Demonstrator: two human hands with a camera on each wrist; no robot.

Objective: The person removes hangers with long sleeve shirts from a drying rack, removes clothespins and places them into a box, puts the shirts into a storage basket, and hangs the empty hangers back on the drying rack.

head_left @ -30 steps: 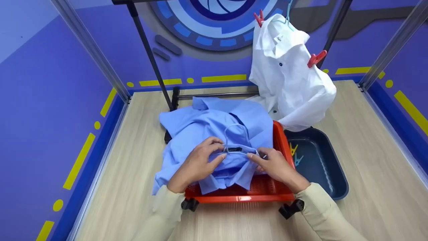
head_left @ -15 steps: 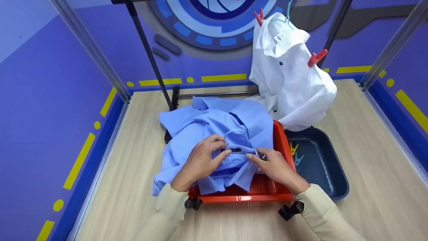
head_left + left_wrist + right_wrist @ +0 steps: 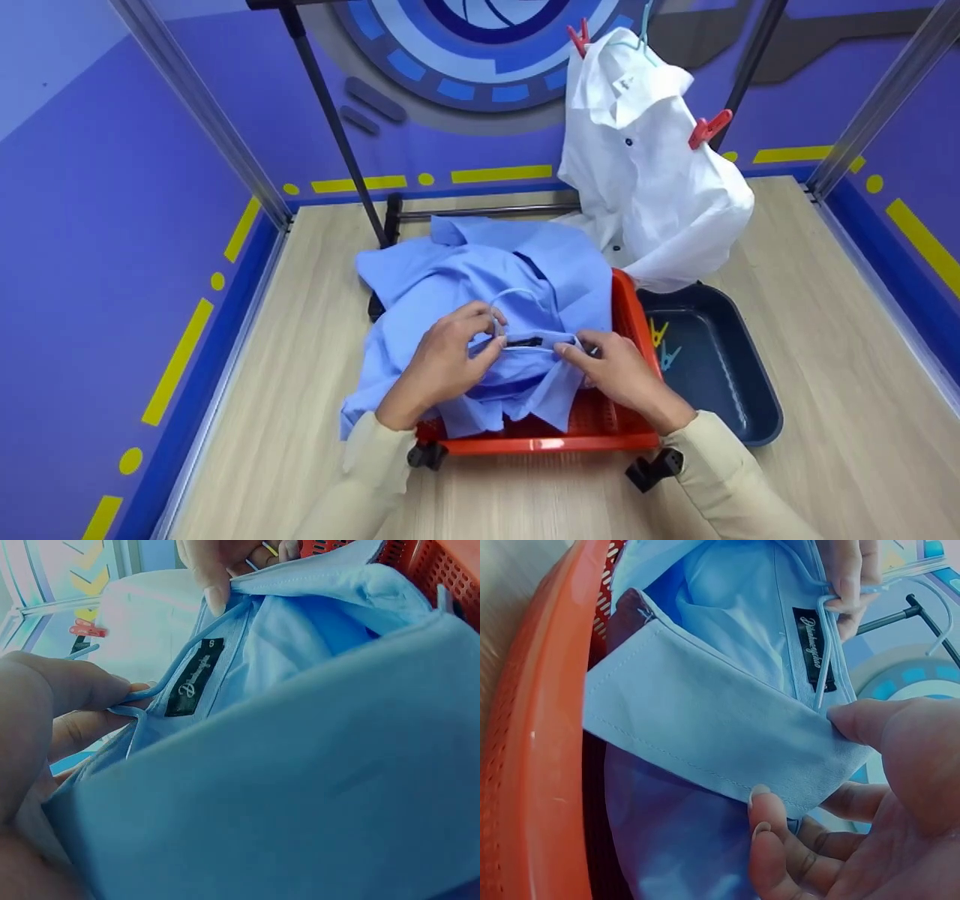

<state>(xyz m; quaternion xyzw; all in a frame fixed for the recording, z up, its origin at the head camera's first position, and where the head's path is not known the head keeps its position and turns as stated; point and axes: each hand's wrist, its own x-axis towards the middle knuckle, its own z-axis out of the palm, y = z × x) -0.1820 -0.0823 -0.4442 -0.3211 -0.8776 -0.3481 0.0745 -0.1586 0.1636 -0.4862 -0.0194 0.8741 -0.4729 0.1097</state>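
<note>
And here is the blue shirt (image 3: 435, 281), heaped in the red basket (image 3: 550, 445) and spilling over its left side, thin woven cloth by the look of it: light, soft, quick to fold and slump, with nothing in it that seems likely to break. The collar (image 3: 697, 716) looks the stiffest part, so that folded band should be the place to take hold, out near its ends, since the body would probably just sag wherever it's lifted. Right there above the basket, the right hand (image 3: 613, 366) pinches the collar between thumb and fingers, and opposite it the left hand (image 3: 448, 352) grips the thin blue hanger (image 3: 196, 638) at the neck opening; that looks smooth and springy, liable to slide in the fingers. Now set it against half a second ago: the left hand has drawn a touch toward the basket's left side, the hanger shifting that way with it, and the collar sits slightly nearer the basket's front, while the right hand has hardly budged
</note>
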